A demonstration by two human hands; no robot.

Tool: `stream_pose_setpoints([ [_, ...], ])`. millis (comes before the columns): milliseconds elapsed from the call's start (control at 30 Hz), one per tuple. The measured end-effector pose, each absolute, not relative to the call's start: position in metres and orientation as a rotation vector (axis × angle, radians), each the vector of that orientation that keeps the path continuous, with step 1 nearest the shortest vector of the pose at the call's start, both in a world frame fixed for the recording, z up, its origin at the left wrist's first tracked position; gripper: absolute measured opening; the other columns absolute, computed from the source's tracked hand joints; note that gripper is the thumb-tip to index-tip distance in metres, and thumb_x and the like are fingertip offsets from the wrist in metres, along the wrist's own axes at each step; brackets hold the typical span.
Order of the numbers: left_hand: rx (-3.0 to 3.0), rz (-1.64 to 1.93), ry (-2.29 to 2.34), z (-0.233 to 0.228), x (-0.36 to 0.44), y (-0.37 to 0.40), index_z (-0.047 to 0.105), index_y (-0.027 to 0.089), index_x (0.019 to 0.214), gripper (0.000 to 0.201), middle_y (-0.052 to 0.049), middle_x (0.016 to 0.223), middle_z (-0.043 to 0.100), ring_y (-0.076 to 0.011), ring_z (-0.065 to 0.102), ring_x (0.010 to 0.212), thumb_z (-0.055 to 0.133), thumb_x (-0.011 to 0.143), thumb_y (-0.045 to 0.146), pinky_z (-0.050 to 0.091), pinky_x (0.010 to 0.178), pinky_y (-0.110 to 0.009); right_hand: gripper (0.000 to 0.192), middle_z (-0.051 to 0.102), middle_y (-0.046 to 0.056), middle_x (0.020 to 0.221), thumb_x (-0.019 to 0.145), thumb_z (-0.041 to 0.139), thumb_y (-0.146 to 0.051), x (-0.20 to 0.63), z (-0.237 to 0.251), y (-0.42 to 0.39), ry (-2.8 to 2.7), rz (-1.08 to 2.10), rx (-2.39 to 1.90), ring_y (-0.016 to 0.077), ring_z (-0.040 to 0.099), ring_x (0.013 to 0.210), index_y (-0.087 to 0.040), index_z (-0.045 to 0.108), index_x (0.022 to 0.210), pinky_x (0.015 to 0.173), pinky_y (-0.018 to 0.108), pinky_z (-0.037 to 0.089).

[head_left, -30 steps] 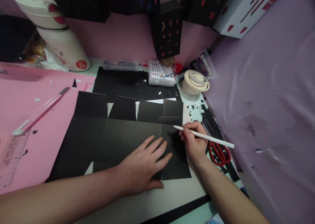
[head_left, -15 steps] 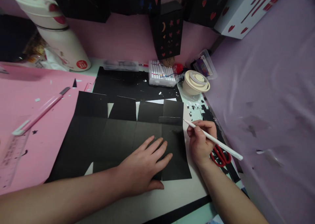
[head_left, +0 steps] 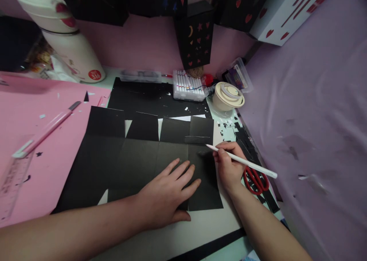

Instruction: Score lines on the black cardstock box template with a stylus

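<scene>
The black paper point(head_left: 134, 161) lies flat mid-tabletop, pinned under the open left hand point(head_left: 168, 194) — thin, light, easily creased, best held by flat pressure. A white pencil point(head_left: 241, 161) is pinched in the right hand's point(head_left: 228, 165) grip.

Scissors point(head_left: 256, 179) right of folded paper point(head_left: 137, 159)
</scene>
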State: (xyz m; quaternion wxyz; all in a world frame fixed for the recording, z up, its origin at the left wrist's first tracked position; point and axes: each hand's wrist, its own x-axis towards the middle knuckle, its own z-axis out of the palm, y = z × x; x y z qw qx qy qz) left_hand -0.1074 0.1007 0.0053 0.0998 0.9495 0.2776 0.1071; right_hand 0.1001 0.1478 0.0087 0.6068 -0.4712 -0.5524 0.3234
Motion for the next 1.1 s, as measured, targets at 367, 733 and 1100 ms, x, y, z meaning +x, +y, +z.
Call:
stream_pose_setpoints([
  [367,2.816,0.291,0.815,0.006,-0.1064,0.1006,0.043,0.019,0.141,0.08,-0.019,0.143,0.045,-0.0372,0.036,0.136,0.058,0.08,0.068,0.018,0.113,-0.052,0.014,0.057,-0.002,0.069,0.084,0.058,-0.019,0.0936,0.0069,0.1489,-1.523,0.794,-1.29,0.0144,0.053,0.065,-0.023,0.051,0.072,0.062,0.029,0.042],
  [733,2.805,0.317,0.817,0.0067,-0.1071,0.1005,0.044,0.018,0.14,0.081,-0.019,0.142,0.046,-0.0371,0.037,0.135,0.059,0.079,0.069,0.017,0.114,-0.052,0.018,0.055,-0.004,0.065,0.086,0.058,-0.023,0.0915,0.0008,0.1533,-1.668,0.776,-1.379,0.0132,0.051,0.06,-0.022,0.05,0.07,0.06,0.027,0.04],
  [1100,2.799,0.331,0.826,0.0059,-0.1064,0.1003,0.045,0.018,0.14,0.081,-0.018,0.142,0.046,-0.0366,0.038,0.135,0.06,0.078,0.069,0.019,0.114,-0.052,0.017,0.057,-0.003,0.063,0.086,0.058,-0.025,0.0917,0.0029,0.1534,-1.703,0.776,-1.405,0.0133,0.053,0.06,-0.022,0.051,0.07,0.058,0.025,0.041],
])
